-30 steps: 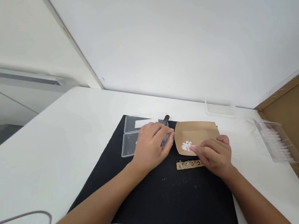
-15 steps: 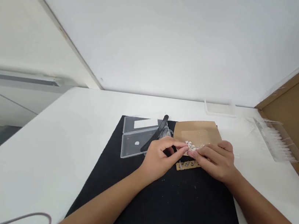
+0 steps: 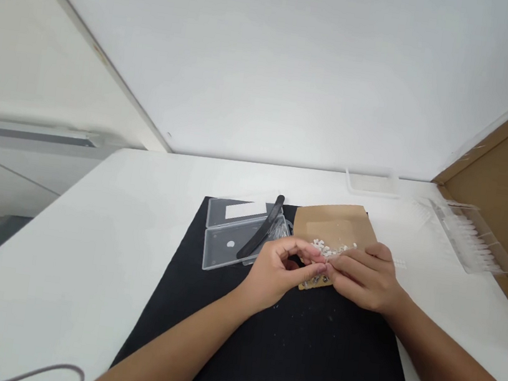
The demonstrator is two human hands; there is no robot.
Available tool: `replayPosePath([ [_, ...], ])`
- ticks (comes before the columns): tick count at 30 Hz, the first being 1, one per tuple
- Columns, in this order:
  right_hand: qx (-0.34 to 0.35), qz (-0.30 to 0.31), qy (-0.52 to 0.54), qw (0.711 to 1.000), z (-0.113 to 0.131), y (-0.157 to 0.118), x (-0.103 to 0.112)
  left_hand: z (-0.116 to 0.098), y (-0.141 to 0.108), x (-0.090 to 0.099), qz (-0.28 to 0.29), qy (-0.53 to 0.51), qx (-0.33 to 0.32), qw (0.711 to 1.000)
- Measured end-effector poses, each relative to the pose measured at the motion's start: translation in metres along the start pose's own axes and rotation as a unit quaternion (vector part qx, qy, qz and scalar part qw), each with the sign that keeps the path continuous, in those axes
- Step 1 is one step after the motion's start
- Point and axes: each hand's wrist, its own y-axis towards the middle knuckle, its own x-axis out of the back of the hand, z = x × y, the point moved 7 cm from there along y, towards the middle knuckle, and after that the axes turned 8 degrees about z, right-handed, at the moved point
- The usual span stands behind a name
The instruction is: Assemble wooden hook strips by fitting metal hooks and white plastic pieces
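Note:
My left hand [image 3: 281,271] and my right hand [image 3: 363,276] meet fingertip to fingertip, each closed in a pinch. What lies between their fingers is too small to make out. Just behind the fingertips, small white pieces [image 3: 320,245] are heaped on a brown paper sheet [image 3: 340,215]. Under the hands, partly covered, is a brown strip [image 3: 303,286] with several small shiny metal pieces along it. To the left of my left hand, a curved black nail file [image 3: 259,234] rests across an open clear plastic case [image 3: 221,255].
A black mat [image 3: 288,353] lies on the white table [image 3: 84,255], with tiny white specks on it. At the right is a clear tray [image 3: 476,241] of nail-tip-like pieces. A shallow clear tray [image 3: 372,185] stands by the back wall; a cable [image 3: 54,368] lies front left.
Both hands' fingertips have come slightly nearer to me, off the white pieces, so more of the pile shows. My left fingers now cover more of the brown strip.

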Motion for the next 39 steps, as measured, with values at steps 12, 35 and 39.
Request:
replayPosePath([
  [12, -0.021, -0.021, 0.042, 0.999, -0.002, -0.003, -0.001, 0.002, -0.001, -0.006, 0.034, -0.033, 0.024, 0.999],
  [35, -0.107, 0.017, 0.163, 0.981, -0.022, -0.010, -0.015, -0.007, -0.003, -0.007, 0.036, 0.012, -0.033, 0.999],
  [39, -0.137, 0.044, 0.210, 0.967, -0.041, -0.013, -0.014, -0.024, -0.002, 0.001, 0.020, 0.180, -0.130, 0.975],
])
